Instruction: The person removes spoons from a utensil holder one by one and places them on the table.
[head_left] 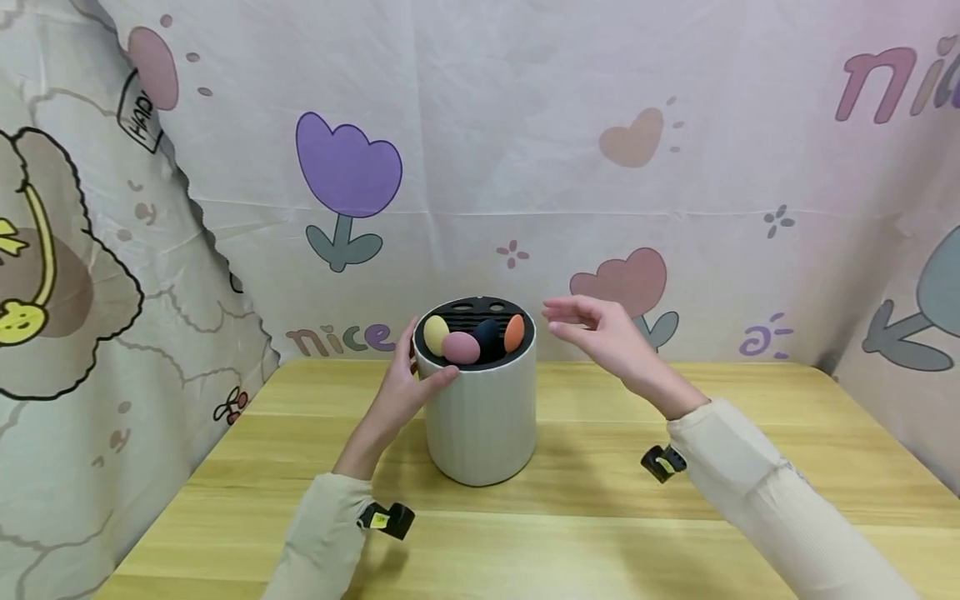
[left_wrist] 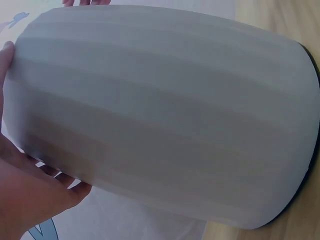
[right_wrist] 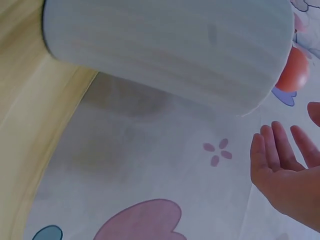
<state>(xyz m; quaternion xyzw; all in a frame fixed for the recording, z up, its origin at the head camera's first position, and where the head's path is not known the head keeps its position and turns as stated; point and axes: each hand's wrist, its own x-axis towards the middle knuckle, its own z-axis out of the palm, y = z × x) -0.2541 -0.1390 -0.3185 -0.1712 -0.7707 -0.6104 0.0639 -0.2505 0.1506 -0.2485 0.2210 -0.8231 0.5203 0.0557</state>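
One white container [head_left: 482, 425] is gripped by the left hand [head_left: 399, 392]; the right hand [head_left: 611, 340] hovers beside it, loosely extended.

The tub [head_left: 482, 429] is off-white, and its top [head_left: 467, 320] is black. One egg shape [head_left: 435, 335] is pale yellow, another egg [head_left: 461, 348] is pink, a third one [head_left: 487, 333] is very dark blue, and the last one [head_left: 514, 333] is orange. The tabletop [head_left: 570, 550] is yellow with streaky wood lines. The pale back cloth [head_left: 495, 125] has a purple flower [head_left: 348, 171] with grey-green leaves. Both sleeves [head_left: 322, 525] are cream.
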